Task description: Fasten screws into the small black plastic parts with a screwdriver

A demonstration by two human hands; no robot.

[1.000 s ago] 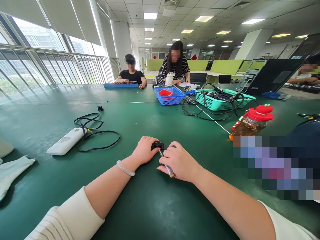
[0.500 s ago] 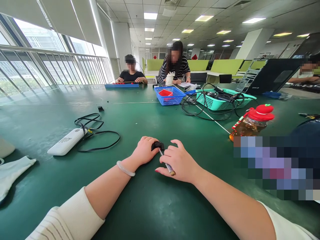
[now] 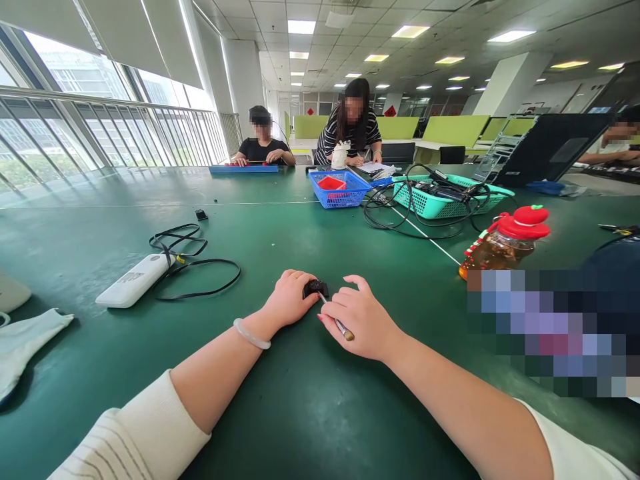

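My left grip (image 3: 291,297) clasps a small black part (image 3: 315,287) down at the bench (image 3: 320,413), presumably to keep it steady. My right grip (image 3: 359,319), closed around a slim tool (image 3: 345,330), angles its tip at the part, which lies between both grips, probably for finer control.

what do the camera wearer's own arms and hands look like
The left hand and right hand wear no gloves. A smooth, pale bracelet is worn on the left. The left sleeve is cream with thin dark stripes; the right sleeve is cream too. The right thumbnail looks red.
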